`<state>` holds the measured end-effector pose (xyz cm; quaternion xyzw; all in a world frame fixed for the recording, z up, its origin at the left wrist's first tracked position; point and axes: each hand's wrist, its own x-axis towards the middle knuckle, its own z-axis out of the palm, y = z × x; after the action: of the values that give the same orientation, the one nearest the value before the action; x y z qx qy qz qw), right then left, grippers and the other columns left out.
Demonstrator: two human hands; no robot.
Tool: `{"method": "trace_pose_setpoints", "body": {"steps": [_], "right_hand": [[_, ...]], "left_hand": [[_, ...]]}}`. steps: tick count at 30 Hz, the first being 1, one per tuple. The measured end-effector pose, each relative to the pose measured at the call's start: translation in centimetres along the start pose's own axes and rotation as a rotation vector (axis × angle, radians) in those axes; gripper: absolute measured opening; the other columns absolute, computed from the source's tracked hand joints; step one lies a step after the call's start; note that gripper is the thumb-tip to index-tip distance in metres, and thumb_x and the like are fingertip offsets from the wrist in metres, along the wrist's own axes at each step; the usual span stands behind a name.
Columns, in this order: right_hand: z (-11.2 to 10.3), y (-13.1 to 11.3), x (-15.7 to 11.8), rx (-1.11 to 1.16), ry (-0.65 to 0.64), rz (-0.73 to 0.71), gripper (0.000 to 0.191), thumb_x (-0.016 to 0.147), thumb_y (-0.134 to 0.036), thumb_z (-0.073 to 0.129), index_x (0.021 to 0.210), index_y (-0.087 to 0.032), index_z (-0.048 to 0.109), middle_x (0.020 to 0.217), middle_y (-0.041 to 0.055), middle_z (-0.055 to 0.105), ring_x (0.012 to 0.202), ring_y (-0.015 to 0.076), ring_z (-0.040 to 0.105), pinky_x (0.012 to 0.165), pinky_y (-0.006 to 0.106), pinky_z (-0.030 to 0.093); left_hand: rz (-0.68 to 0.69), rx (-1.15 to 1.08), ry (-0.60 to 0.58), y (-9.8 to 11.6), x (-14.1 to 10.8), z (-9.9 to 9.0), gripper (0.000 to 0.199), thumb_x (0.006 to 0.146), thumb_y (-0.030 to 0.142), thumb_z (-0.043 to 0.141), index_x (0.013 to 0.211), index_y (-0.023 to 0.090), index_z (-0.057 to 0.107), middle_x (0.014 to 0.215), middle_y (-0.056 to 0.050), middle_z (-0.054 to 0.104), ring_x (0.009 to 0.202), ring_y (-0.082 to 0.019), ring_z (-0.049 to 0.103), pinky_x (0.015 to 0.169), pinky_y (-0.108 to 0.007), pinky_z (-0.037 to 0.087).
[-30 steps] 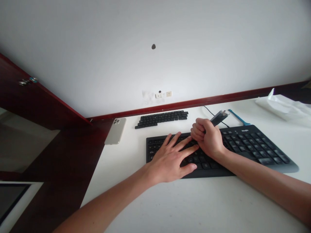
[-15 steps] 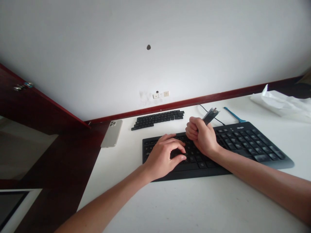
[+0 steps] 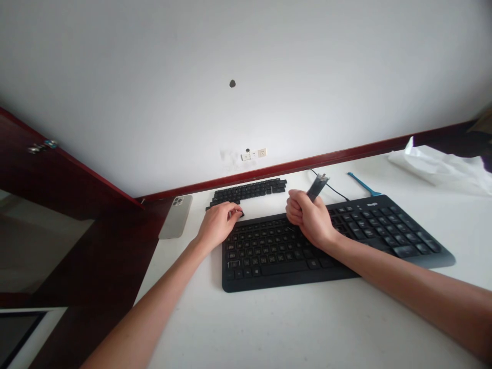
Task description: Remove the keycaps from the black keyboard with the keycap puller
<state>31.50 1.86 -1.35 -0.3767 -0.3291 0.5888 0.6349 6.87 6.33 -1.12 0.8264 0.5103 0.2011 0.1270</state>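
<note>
Currently at the hands: black keyboard lying flat on the white table, both hands over its far edge.

Right hand: clenched in a fist around a slim grey-and-black tool, which sticks up out of the grip; the right hand sits above the keys, apparently resting on them.

Left hand: fingers curled down at the keyboard's far edge; the left hand is close to the near end of the keycaps, and whether it pinches anything is hidden.

Keycaps: a loose black strip of them lies on the table just behind the keyboard, apart from it.

Nearby: a pale phone lies left of the keycaps; a thin black cable and a blue strip lie behind the keyboard; a white plastic sheet lies at the far right.
</note>
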Motion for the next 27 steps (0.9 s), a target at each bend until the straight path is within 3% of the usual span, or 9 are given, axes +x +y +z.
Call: {"method": "trace_pose_setpoints", "body": {"steps": [6,14,19,27], "right_hand": [[-0.06,0.11,0.05,-0.021,-0.014,-0.008,0.048,0.090,-0.030,0.066,0.059,-0.023,0.032,0.052,-0.0081,0.024,0.044,0.0063,0.021,0.041,0.025,0.013],[-0.31,0.33,0.11,-0.046,-0.029,-0.002,0.048,0.090,-0.032,0.068,0.060,-0.024,0.032,0.053,-0.0081,0.025,0.045,0.0070,0.021,0.040,0.024,0.015],[-0.54,0.55,0.13,-0.052,-0.041,0.000,0.047,0.091,-0.032,0.066,0.061,-0.023,0.031,0.054,-0.0081,0.024,0.046,0.0071,0.021,0.041,0.025,0.014],[-0.47,0.58,0.15,-0.061,-0.050,-0.006,0.049,0.091,-0.036,0.068,0.061,-0.024,0.031,0.054,-0.0081,0.024,0.047,0.0074,0.021,0.041,0.025,0.015]], "left_hand": [[-0.006,0.040,-0.019,0.39,0.03,0.03,0.015,0.098,0.028,0.066,0.100,0.026,0.080,0.090,0.000,0.078,0.078,-0.019,0.070,0.075,-0.032,0.052],[0.081,0.067,0.119,0.42,-0.04,-0.62,0.013,0.100,0.026,0.065,0.104,0.026,0.077,0.096,0.000,0.074,0.077,-0.015,0.067,0.076,-0.029,0.052],[0.254,0.091,0.054,0.34,-0.11,-0.93,0.012,0.099,0.019,0.066,0.100,0.024,0.077,0.108,-0.002,0.074,0.099,-0.020,0.069,0.089,-0.033,0.054],[0.224,0.028,0.001,0.28,-0.16,-0.73,0.012,0.098,0.020,0.067,0.102,0.025,0.078,0.109,-0.002,0.077,0.100,-0.020,0.073,0.093,-0.035,0.057]]}}
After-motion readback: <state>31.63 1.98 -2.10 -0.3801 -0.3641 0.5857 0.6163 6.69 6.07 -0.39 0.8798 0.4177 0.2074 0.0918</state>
